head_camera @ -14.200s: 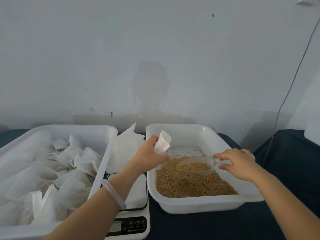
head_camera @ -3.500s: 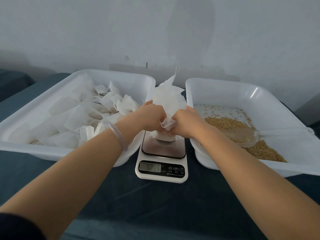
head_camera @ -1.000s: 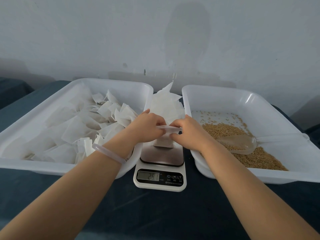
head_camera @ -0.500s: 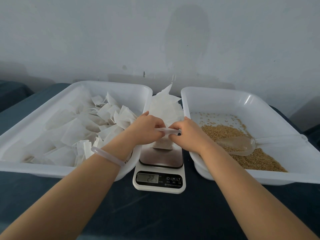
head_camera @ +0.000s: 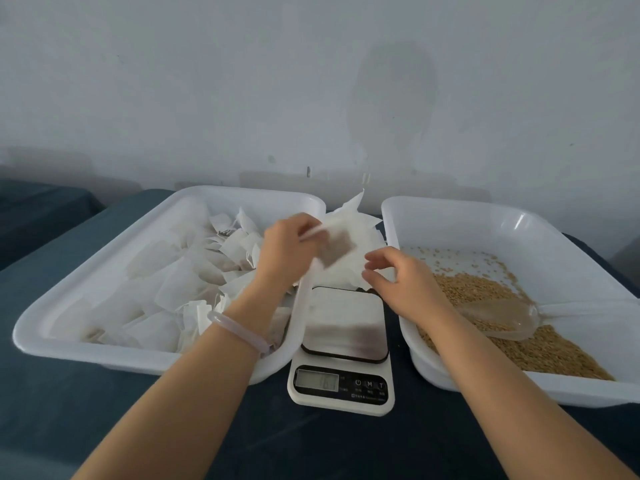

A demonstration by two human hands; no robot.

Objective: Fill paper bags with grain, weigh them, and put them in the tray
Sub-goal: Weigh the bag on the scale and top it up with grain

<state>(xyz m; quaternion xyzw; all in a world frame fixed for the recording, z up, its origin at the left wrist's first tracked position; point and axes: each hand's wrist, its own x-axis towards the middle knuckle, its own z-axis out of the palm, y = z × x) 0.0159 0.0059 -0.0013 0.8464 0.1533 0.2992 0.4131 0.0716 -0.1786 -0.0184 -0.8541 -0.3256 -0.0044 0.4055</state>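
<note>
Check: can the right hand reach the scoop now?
Probably yes: the right hand is open and empty at the edge of the grain tray, and the scoop lies uncovered on the grain, nothing between.

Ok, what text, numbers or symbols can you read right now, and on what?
"M": a button on the front of the scale.
"T": the button to the right of it.
Power symbol: the button to the left of "M".
Display: the digits are too faint and blurred to read.
Small print under the buttons: too small to read.
Paper bag held in the left hand: no print visible.
</note>
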